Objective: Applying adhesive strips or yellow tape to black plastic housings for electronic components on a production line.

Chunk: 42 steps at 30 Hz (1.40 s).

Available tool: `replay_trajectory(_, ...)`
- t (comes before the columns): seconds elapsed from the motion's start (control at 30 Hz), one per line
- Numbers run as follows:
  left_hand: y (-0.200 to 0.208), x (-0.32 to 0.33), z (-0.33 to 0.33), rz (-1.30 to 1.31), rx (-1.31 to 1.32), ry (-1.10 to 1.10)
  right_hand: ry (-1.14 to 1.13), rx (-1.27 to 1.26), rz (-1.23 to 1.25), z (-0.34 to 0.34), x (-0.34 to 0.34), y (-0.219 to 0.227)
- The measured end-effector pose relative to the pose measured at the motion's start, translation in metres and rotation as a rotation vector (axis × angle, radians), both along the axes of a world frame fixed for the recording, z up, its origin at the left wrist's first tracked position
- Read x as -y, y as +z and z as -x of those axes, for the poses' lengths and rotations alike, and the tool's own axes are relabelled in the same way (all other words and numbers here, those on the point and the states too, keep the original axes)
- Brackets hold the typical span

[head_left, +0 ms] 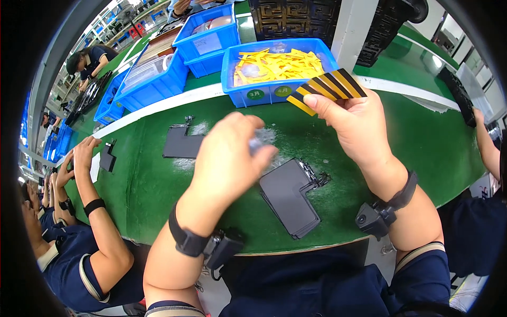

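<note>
My right hand [359,121] holds a fan of black-and-yellow striped strips [332,87], pinched between thumb and fingers in front of the blue bin. My left hand [227,153] hovers over the green table, slightly smeared by motion. Its thumb and index finger point right, and I cannot make out what, if anything, is between them. Below and between my hands lies a small stack of L-shaped flat dark grey pieces [288,193] with thin connector tails. Another such L-shaped piece [179,142] lies left of my left hand, partly hidden by it.
A blue bin [259,95] full of yellow strips [280,66] stands beyond the table's white ledge. More blue bins [153,82] line up to the left. A co-worker's hands [79,158] are near another dark piece [107,158]. A white post [356,37] rises at the back.
</note>
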State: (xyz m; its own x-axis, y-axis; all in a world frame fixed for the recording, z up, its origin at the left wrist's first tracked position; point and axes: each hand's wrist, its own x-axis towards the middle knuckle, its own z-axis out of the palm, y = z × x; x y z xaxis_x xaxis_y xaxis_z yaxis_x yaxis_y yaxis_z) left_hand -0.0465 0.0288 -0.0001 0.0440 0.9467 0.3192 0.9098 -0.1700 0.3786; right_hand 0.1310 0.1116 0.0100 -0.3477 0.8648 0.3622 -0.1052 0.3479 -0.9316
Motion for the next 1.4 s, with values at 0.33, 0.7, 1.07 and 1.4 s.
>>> replay_trajectory(0.33, 0.006, 0.016, -0.021, 0.195, 0.534, -0.153, -0.077, 0.15, -0.44, 0.002, 0.011, -0.005)
replay_trajectory(0.7, 0.001, 0.013, -0.019, 0.187, 1.287, -0.143, -0.065, 0.197, -0.34, 0.002, 0.023, -0.001)
replay_trajectory(1.07, -0.002, 0.011, -0.02, 0.147, 1.273, -0.164, -0.11, 0.262, -0.665, 0.004, 0.017, -0.007)
replay_trajectory(1.4, 0.003, 0.016, -0.023, 0.103, 1.218, -0.128, -0.061, 0.318, -0.602, 0.001, 0.01, -0.009)
